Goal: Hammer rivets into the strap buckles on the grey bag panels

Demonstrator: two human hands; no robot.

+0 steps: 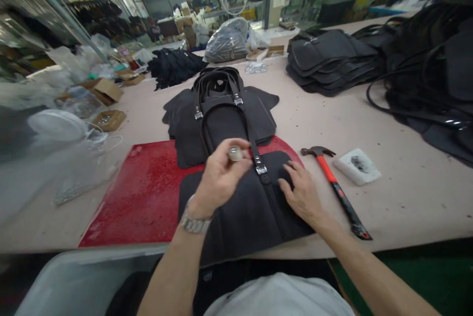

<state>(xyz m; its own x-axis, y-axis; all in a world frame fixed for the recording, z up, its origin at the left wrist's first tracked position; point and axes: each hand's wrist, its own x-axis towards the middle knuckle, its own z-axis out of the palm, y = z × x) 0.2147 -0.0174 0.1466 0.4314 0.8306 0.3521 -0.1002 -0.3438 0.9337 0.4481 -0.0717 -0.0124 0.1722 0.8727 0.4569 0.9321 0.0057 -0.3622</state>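
Note:
My left hand, with a metal watch on its wrist, is closed around a short cylinder with a round pale end; its exact kind I cannot make out. It hovers over a black leather-like bag panel at the table's front edge. A black strap handle with a silver buckle is attached to that panel. My right hand rests on the panel's right side, fingers apart and holding nothing. Partly under the panel lies a red board.
Right of my right hand lie a claw hammer and a white foam block with small dark pieces. Bag panels with handles are stacked ahead. More black panels pile up at right. A small box of metal parts stands left.

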